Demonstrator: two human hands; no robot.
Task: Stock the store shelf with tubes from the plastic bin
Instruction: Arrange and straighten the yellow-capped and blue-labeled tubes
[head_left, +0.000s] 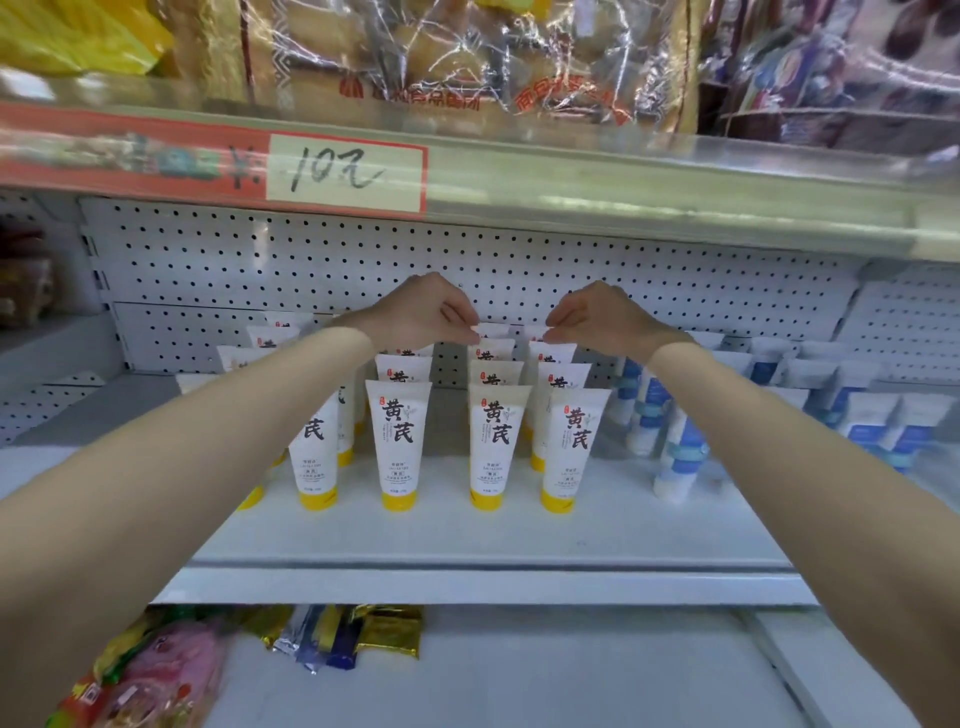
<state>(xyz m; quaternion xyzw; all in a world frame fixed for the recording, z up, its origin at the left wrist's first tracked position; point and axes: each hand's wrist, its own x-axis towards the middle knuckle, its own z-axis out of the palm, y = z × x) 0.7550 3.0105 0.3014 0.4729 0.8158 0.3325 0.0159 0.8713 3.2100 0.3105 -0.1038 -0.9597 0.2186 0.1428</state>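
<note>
Forearms (208, 441) reach deep over the shelf (519, 530), where left grip (426, 312) and right grip (597, 317) each pinch the crimped top of the rearmost tubes (493, 331), probably steadying them cap-down in line behind the front rows.

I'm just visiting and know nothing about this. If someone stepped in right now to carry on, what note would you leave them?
Left hand: pinches the top of the left back tube.
Right hand: pinches the top of the right back tube beside it.
Things: yellow-capped tubes stand cap-down in columns on the white shelf; the bin is out of view.
Done: several columns filled.
Left: settle these two, then probably fetch more tubes; how many remain cannot be told.
</note>
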